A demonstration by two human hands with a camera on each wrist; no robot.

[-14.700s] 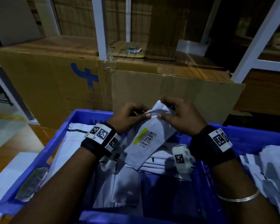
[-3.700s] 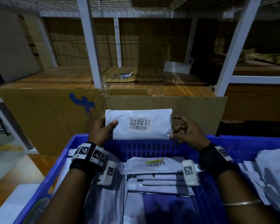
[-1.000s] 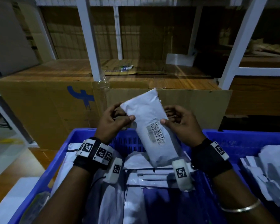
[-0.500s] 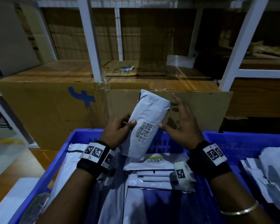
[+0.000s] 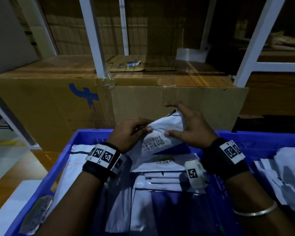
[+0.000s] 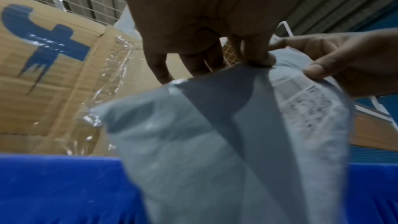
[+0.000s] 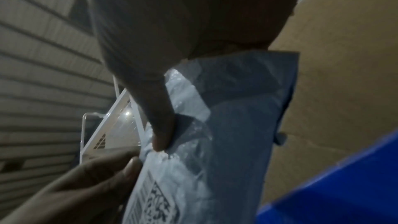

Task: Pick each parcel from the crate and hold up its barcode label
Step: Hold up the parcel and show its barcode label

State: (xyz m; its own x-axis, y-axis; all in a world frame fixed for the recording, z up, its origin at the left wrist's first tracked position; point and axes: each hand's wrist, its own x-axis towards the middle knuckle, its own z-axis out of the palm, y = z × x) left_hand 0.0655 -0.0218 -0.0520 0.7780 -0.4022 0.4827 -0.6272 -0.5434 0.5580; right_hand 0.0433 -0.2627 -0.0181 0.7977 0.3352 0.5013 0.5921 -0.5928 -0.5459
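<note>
A white poly parcel (image 5: 163,128) hangs tilted over the far wall of the blue crate (image 5: 41,183), with its barcode label (image 5: 153,143) facing me. My left hand (image 5: 146,128) pinches the parcel's upper left edge. My right hand (image 5: 177,120) has its thumb pressed on the front and its fingers spread straight behind the right end. The left wrist view shows my left hand (image 6: 247,60) gripping the top of the parcel (image 6: 204,142). In the right wrist view my right thumb (image 7: 161,134) presses the parcel (image 7: 232,142) above the label (image 7: 155,202). Several more white parcels (image 5: 160,182) lie flat in the crate.
A big cardboard box (image 5: 186,101) stands right behind the crate, under white shelf posts (image 5: 94,40). Another heap of white parcels (image 5: 288,176) lies at the right. A wrapped packet (image 5: 36,215) sits on the crate's near left corner.
The parcel has swung from upright to lying sideways and has come down toward the crate. Both hands dropped with it, and the right thumb now presses on its front.
</note>
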